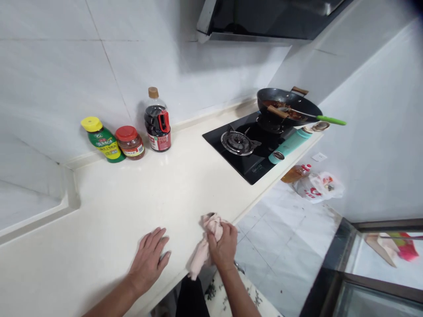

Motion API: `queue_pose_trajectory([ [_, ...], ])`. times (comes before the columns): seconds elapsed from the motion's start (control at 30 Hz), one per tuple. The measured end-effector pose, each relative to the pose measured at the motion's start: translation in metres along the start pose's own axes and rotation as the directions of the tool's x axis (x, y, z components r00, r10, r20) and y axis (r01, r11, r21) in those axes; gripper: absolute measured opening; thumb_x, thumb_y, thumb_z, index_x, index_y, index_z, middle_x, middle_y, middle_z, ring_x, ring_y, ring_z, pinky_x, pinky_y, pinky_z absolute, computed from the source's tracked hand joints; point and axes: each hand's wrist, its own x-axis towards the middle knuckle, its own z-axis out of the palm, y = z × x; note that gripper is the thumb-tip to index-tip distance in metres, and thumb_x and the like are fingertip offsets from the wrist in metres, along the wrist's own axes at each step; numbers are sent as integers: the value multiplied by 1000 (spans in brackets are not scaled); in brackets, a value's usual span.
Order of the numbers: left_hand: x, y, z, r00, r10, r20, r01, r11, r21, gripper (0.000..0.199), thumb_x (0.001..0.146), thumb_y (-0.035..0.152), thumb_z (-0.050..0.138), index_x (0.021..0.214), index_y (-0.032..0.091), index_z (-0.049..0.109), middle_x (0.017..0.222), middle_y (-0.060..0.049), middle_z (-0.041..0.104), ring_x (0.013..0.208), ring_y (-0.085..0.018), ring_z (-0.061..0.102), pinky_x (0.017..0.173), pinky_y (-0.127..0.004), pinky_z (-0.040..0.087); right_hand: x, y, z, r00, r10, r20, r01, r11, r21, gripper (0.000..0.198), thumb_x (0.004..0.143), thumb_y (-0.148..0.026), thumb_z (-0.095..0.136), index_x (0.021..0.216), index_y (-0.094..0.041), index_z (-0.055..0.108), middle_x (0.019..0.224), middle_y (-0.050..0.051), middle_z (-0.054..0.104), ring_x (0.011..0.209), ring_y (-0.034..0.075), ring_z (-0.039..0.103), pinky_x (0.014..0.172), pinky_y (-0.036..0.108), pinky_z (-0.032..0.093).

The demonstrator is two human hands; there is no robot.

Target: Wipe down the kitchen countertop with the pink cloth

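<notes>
My right hand (223,247) is closed around a crumpled pale pink cloth (200,258) at the front edge of the cream countertop (132,198). One end of the cloth hangs down over that edge. To the left, my left hand (149,259) lies flat on the counter with its fingers stretched out and nothing in it. Bare counter surface separates the two hands.
Against the wall stand a green bottle (105,143), a red-lidded jar (131,143) and a dark sauce bottle (157,123). A gas hob (246,165) carries a wok (280,96) with food and a green-handled utensil (330,119). Overhead is a range hood (264,20).
</notes>
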Motion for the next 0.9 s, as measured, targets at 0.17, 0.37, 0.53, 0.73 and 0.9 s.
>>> queue_pose_trajectory([
  [0.17,0,1,-1,1000,-6,19,5,1000,18,30,93,31,55,121,19,58,138,-11,58,132,-27,48,106,-46,38,87,66,-19,982,186,43,-175,966,-191,54,82,-49,55,123,-14,52,120,18,50,114,34,48,94,48,43],
  [0.37,-1,1,0,999,-16,28,16,1000,3,31,93,32,56,122,19,58,139,-11,58,134,-28,47,107,-46,39,171,100,-41,904,426,40,-391,860,-328,62,84,-53,52,134,-17,46,132,20,43,116,39,49,91,51,43],
  [0.53,-2,1,1,999,-25,31,26,1000,-9,31,93,32,55,121,19,58,139,-11,58,134,-28,47,107,-47,38,133,69,-28,897,438,53,-401,859,-317,65,84,-49,52,137,-11,42,135,24,40,118,40,47,94,51,43],
  [0.73,-2,0,2,1000,-10,12,10,1000,-8,32,94,33,54,122,18,57,139,-13,57,135,-28,46,108,-47,36,12,-13,-7,971,184,153,-148,963,-223,58,84,-40,54,132,-9,48,130,24,45,122,37,44,98,48,41],
  [0.9,-8,-4,6,996,59,-63,-57,998,27,61,91,44,58,142,13,41,143,-18,52,137,-30,42,109,-47,34,-59,-74,-10,939,8,343,34,993,-116,57,81,-34,62,133,-15,51,128,20,51,118,36,47,97,50,43],
])
